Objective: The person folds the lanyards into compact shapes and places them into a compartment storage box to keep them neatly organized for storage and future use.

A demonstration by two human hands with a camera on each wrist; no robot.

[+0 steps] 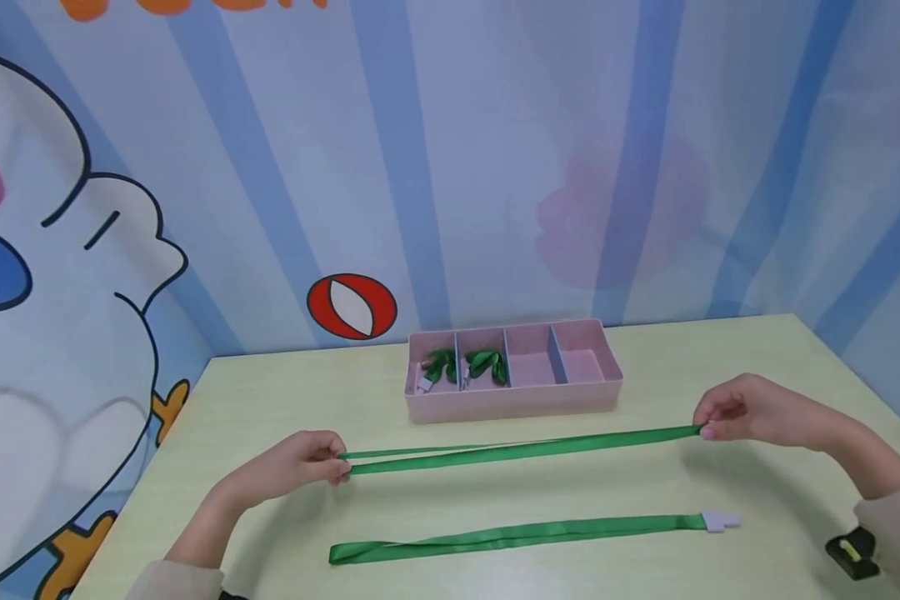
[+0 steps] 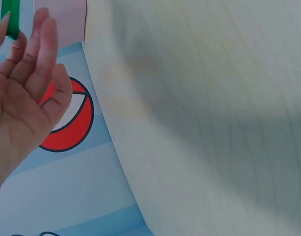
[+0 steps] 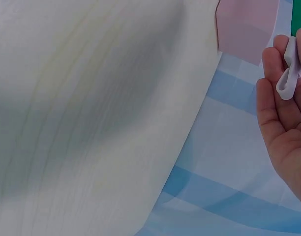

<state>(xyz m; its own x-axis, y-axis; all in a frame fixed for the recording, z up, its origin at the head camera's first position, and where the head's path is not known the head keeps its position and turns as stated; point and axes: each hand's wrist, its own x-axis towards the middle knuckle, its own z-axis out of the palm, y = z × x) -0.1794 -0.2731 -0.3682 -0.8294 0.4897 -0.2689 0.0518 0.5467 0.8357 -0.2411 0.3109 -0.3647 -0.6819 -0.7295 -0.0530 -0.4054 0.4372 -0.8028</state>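
A green lanyard (image 1: 525, 452) is stretched level above the table between both hands. My left hand (image 1: 292, 468) pinches its looped end between thumb and fingers; the left wrist view catches just a bit of green strap (image 2: 13, 19) there. At the other end, my right hand (image 1: 772, 415) pinches the strap beside its white plastic hook (image 3: 288, 81), which lies against the fingers in the right wrist view. Nearer the front, a second green lanyard (image 1: 510, 536) lies straight on the table, its white hook (image 1: 716, 522) pointing right.
Behind the hands stands a pink tray (image 1: 513, 406) with several compartments. Folded green lanyards (image 1: 440, 365) with white hooks sit in its two left compartments. A printed curtain (image 1: 480, 167) hangs along the table's (image 1: 285, 392) back edge. A small black object (image 1: 853, 554) is by the right sleeve.
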